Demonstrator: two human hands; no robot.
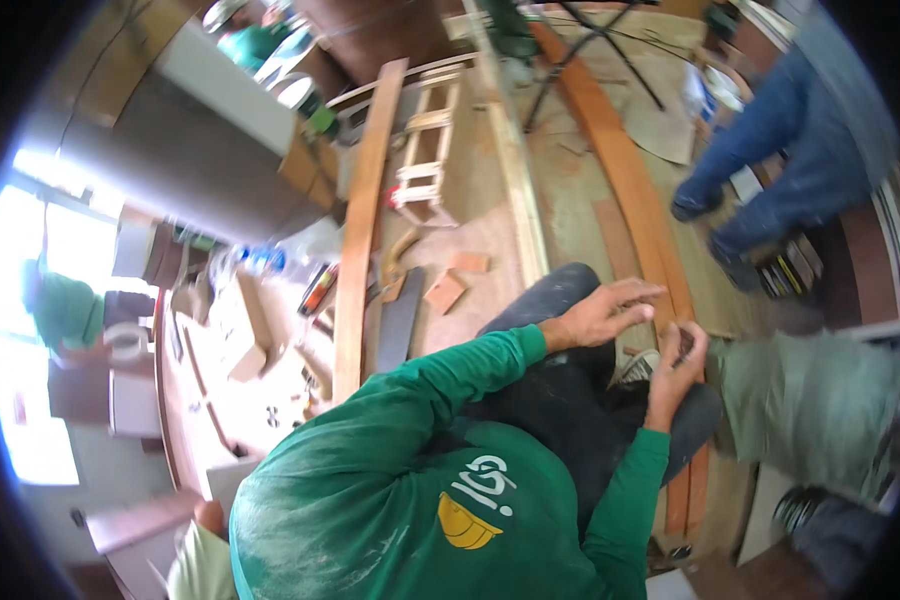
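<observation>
My left hand [602, 312] is in front of me above my bent knee, its fingers stretched out and apart, holding nothing. Close to its fingertips, my right hand [678, 362] has its fingers curled together; a small dark spot shows among them, too small to name. Both hands are over or beside a long reddish-brown wooden board [660, 250], which runs from the far side past my legs. Whether either hand touches the board I cannot tell. Under them a shoe [637, 368] shows between my dark trouser legs.
Left of my knees lie a handsaw [400, 318], small wood offcuts [446, 292] and another long board [368, 215]. A slatted wooden frame [426, 140] lies farther off. Another person's legs in jeans [780, 140] are at the right, near a black metal stand [600, 40].
</observation>
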